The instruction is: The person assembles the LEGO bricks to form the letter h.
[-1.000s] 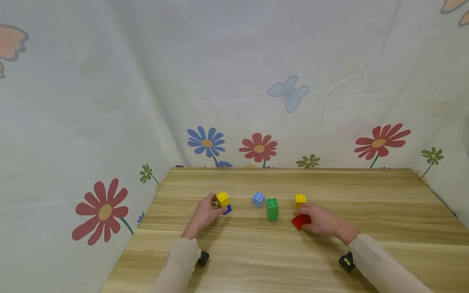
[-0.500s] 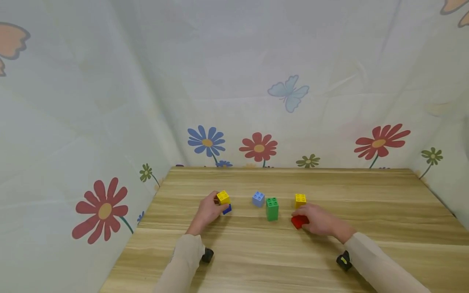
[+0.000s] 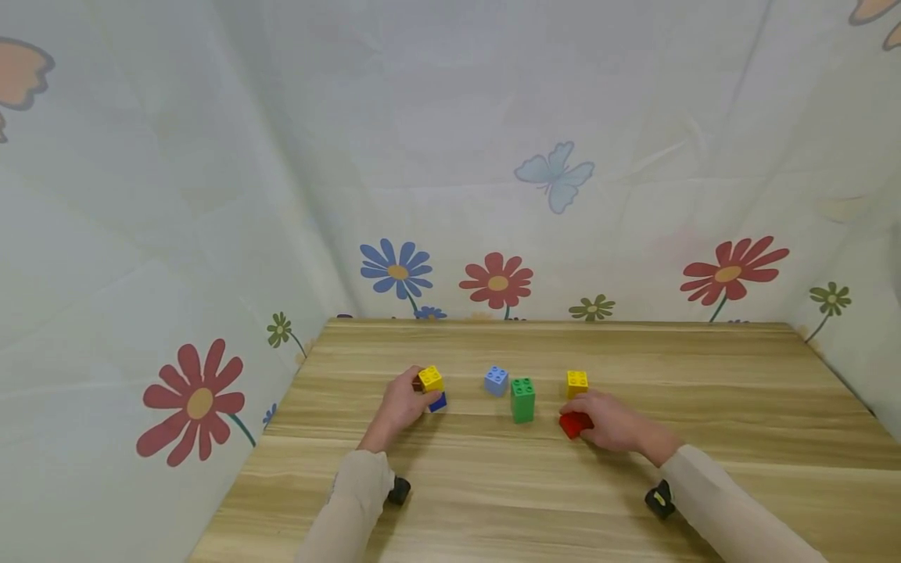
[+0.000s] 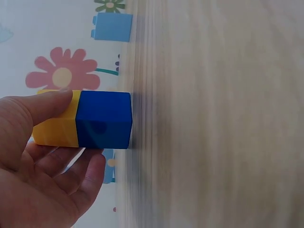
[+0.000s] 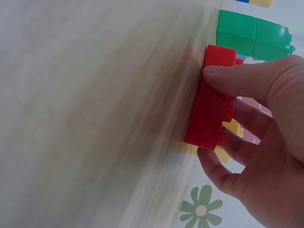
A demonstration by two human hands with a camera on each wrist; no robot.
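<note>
My left hand grips a yellow toy building block stacked on a dark blue block at the left of the table. In the left wrist view the thumb presses the side of the yellow block, and the blue block stands under it on the tabletop. At the right, my right hand pinches a long red block low on the table. The right wrist view shows my thumb on the red block's near side, fingers round its far side.
Between the hands stand a light blue block and, nearer, a tall green stack. Another yellow block stands just behind the red one. A flowered cloth borders the wooden table at the back and sides.
The left hand and forearm have shifted slightly right, and the yellow-and-blue stack looks straighter. The right hand and red block have moved a little left. The other blocks stay put.
</note>
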